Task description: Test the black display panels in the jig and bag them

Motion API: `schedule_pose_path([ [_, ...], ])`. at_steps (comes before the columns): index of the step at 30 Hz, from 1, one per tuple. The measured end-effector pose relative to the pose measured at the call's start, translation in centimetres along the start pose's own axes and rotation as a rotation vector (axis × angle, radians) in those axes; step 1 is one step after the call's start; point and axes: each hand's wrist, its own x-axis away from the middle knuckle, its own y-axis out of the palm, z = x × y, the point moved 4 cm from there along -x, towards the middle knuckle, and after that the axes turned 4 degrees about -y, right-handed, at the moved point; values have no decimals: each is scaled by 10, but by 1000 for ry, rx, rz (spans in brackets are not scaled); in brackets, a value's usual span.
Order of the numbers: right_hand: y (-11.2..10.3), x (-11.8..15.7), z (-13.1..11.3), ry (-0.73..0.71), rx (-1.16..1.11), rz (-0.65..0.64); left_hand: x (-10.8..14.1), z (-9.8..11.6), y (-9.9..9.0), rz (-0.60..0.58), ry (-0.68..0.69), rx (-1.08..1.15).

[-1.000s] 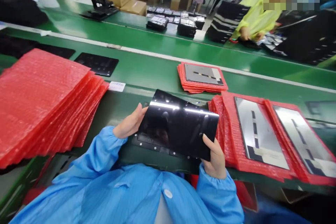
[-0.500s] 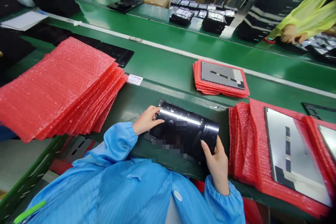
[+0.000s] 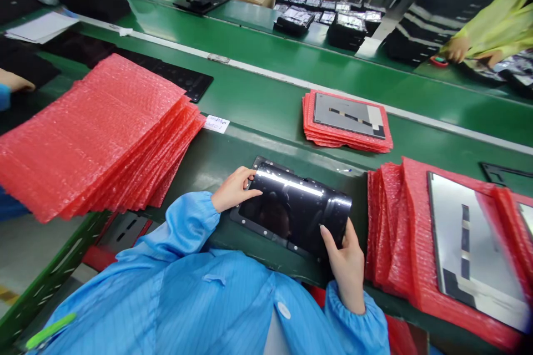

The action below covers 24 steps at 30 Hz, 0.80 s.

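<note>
A glossy black screen panel [image 3: 287, 205] lies over a dark frame plate [image 3: 266, 233] with light dots along its edge, on the green bench in front of me. My left hand [image 3: 237, 188] pinches the panel's upper left corner between thumb and fingers. At the panel's right edge my right hand [image 3: 343, 255] grips it, thumb on top and fingers behind the edge. The panel's right side looks raised and curved. Its surface reflects a bright strip of light.
Red bubble-wrap sleeves [image 3: 91, 138] are piled at left. More sleeves [image 3: 395, 233] with a silver panel [image 3: 474, 244] stand at right. A small stack with a grey panel [image 3: 347, 115] lies behind. Across the green line [image 3: 266, 55], a person in a yellow sleeve [image 3: 495, 16] handles parts.
Both hands keep their hold on the panel, almost unmoved. Another person's hand has come into view at the far left edge. The view has shifted slightly.
</note>
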Motion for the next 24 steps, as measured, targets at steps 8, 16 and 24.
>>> schedule_pose_path([
  [8, -1, 0, -2, -12, 70, 17, 0, -1, 0, -5, 14, -56],
  [16, -5, 0, 3, -17, 240, -26, 18, 13, 10, 37, 65, -584],
  [24, -4, -8, 3, -67, 244, -60, 19, 12, 14, 21, 90, -672],
])
